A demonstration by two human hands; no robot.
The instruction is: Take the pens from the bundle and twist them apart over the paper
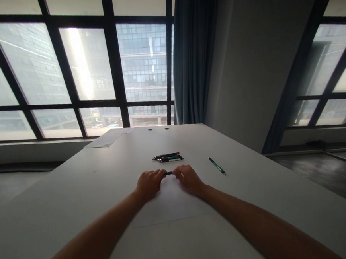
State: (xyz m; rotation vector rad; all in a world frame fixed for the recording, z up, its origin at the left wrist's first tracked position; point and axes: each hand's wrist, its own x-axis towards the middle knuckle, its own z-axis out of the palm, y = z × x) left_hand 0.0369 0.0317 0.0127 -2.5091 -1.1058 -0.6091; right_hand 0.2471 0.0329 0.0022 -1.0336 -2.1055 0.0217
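Note:
My left hand and my right hand meet over a white sheet of paper on the white table. Together they grip a dark pen, one hand on each end; only its short middle part shows between the fingers. Just beyond the hands lies a small bundle of pens, side by side. A single green pen lies apart to the right, angled toward me.
Sheets of paper lie at the table's far left corner. Two round cable holes sit at the far edge. Large windows and a blue curtain stand behind the table, with a dark floor to the right.

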